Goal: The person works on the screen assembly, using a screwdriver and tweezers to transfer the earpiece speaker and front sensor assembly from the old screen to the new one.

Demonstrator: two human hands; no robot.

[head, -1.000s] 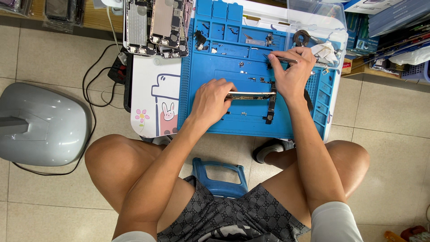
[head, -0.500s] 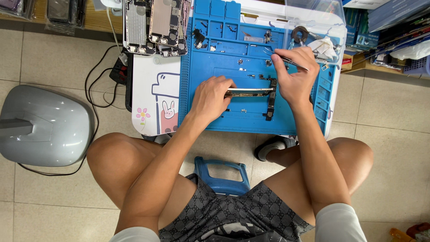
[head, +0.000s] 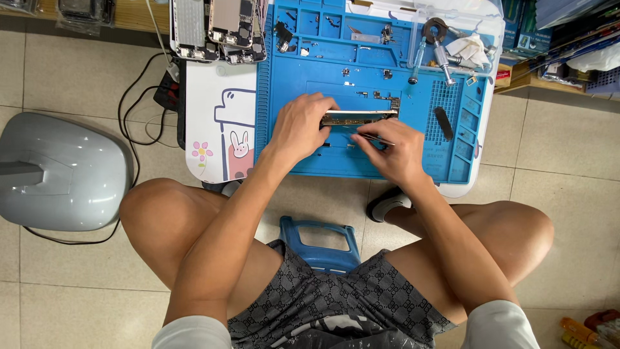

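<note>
I sit on a low blue stool with my knees spread, leaning over the small tabletop in front of me. Nearest me, my right hand rests on the blue repair mat, its fingers pressed together around thin metal tweezers whose tips point left, toward the lower edge of the phone frame. My left hand pinches the left end of that frame, holding it up on its long edge near the middle of the mat. As I judge it, I am at the stage of picking a small part in or out of the frame; the next move wants a steady frame and a fine, light grip at the tweezer tips. Beyond lie loose screws, a screwdriver and, at the far left, stripped phone housings.
</note>
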